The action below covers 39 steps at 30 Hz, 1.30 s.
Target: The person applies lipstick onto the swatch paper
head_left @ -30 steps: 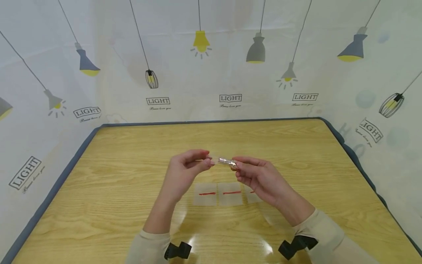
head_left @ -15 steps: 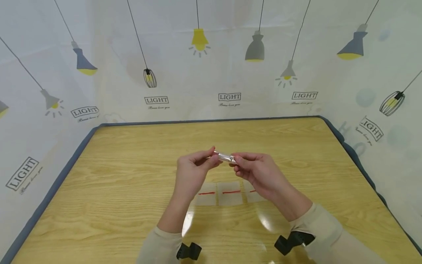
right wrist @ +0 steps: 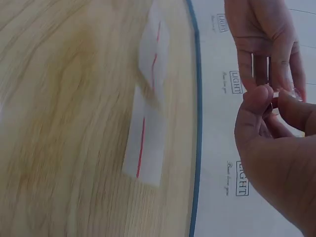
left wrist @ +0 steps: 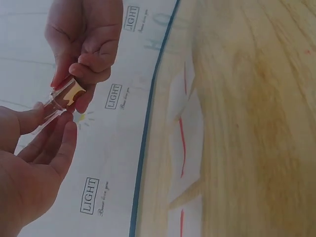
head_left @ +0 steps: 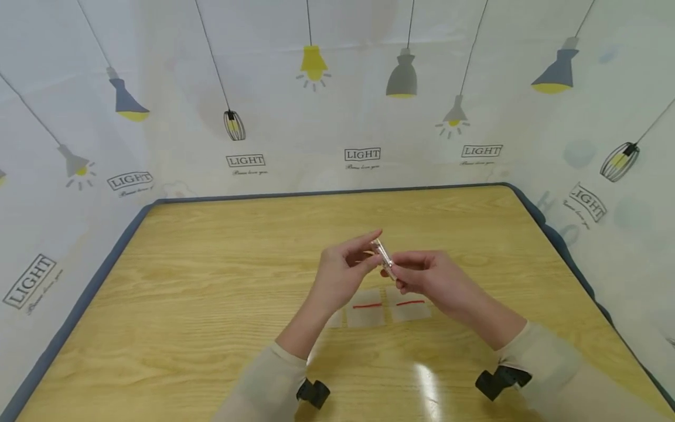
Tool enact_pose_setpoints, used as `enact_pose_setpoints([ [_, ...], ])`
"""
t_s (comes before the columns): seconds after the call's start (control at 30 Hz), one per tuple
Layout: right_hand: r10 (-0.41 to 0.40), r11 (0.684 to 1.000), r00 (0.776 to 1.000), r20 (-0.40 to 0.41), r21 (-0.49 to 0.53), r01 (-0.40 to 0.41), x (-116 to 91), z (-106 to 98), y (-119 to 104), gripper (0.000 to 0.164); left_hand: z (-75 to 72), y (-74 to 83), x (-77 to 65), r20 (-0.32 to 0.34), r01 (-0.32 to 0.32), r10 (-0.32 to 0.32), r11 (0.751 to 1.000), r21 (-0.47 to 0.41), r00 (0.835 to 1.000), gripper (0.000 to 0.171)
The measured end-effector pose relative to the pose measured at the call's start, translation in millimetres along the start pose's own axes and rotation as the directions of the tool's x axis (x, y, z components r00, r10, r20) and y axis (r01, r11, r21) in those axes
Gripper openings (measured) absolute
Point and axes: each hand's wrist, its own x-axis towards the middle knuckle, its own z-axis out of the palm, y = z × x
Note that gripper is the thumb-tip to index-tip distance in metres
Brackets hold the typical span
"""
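Note:
Both hands hold a small clear tube (head_left: 383, 252) above the table, tilted with its upper end to the left. The fingertips and thumb of my left hand (head_left: 340, 275) pinch that upper end. At the lower end, my right hand (head_left: 448, 284) grips it between thumb and fingers. In the left wrist view, the tube's gold-and-brown end (left wrist: 75, 94) shows by the right hand's fingertips. Fingers hide most of the tube in the right wrist view. Below the hands lie white paper pieces (head_left: 365, 317) in a row, each with a red line.
The wood-grain table (head_left: 184, 293) has a dark blue edge strip (head_left: 253, 197). A white backdrop (head_left: 295, 129) printed with lamps and LIGHT labels surrounds it on the far side and both flanks. Black devices (head_left: 313, 393) are strapped at the sleeves.
My left hand, apart from the tube at first, has come right and now pinches its free end. Both hands have shifted right in the head view, and the tube has turned steeper.

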Motion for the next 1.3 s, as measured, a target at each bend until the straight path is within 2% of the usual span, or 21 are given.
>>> enact_pose_setpoints([
  [0.1, -0.02, 0.995, 1.0, 0.015, -0.101, 0.022, -3, -15, 5, 0.046, 11.5, -5.5, 5.8, 0.048, -0.064, 0.064, 0.998, 0.011, 0.997, 0.044],
  [0.2, -0.031, 0.984, 0.999, 0.008, -0.177, 0.032, -6, -28, 10, 0.049, 22.7, -9.2, 13.1, 0.097, -0.136, 0.132, 0.99, 0.032, 0.986, 0.043],
  [0.3, -0.04, 0.974, 0.999, -0.017, -0.225, 0.035, -8, -39, 13, 0.05, 32.9, -9.2, 20.6, 0.138, -0.2, 0.19, 0.978, 0.061, 0.972, 0.04],
  [0.43, -0.071, 0.956, 0.996, -0.062, -0.291, 0.05, -10, -52, 16, 0.045, 44.0, -7.4, 28.5, 0.166, -0.254, 0.236, 0.962, 0.099, 0.958, 0.036],
  [0.5, -0.095, 0.947, 0.993, -0.074, -0.313, 0.067, -11, -57, 18, 0.042, 49.3, -6.6, 32.0, 0.174, -0.26, 0.239, 0.959, 0.114, 0.955, 0.036],
  [0.67, -0.139, 0.939, 0.987, -0.075, -0.327, 0.108, -14, -66, 27, 0.034, 60.3, -4.8, 38.8, 0.218, -0.231, 0.2, 0.964, 0.13, 0.955, 0.036],
  [0.8, -0.124, 0.94, 0.989, -0.079, -0.329, 0.092, -16, -75, 36, 0.037, 69.0, -8.7, 44.6, 0.287, -0.228, 0.176, 0.96, 0.159, 0.941, 0.036],
  [0.9, -0.094, 0.937, 0.992, -0.084, -0.344, 0.06, -16, -84, 41, 0.045, 77.4, -15.4, 48.5, 0.338, -0.287, 0.202, 0.931, 0.226, 0.919, 0.036],
  [0.97, -0.077, 0.931, 0.993, -0.086, -0.363, 0.041, -15, -89, 44, 0.047, 83.2, -20.4, 50.4, 0.363, -0.335, 0.224, 0.899, 0.28, 0.904, 0.036],
  [1.03, -0.058, 0.919, 0.995, -0.082, -0.393, 0.021, -14, -93, 47, 0.045, 88.2, -24.9, 51.4, 0.374, -0.369, 0.238, 0.869, 0.33, 0.896, 0.037],
  [1.13, -0.035, 0.906, 0.996, -0.076, -0.423, -0.001, -11, -98, 51, 0.04, 93.7, -28.8, 51.8, 0.371, -0.357, 0.223, 0.867, 0.347, 0.901, 0.044],
  [1.23, -0.022, 0.901, 0.997, -0.074, -0.434, -0.012, -9, -101, 55, 0.035, 96.7, -31.6, 52.1, 0.351, -0.307, 0.186, 0.893, 0.329, 0.918, 0.048],
  [1.3, -0.023, 0.895, 0.997, -0.077, -0.446, -0.014, -8, -104, 58, 0.033, 98.2, -33.7, 53.1, 0.345, -0.284, 0.166, 0.902, 0.326, 0.924, 0.046],
])
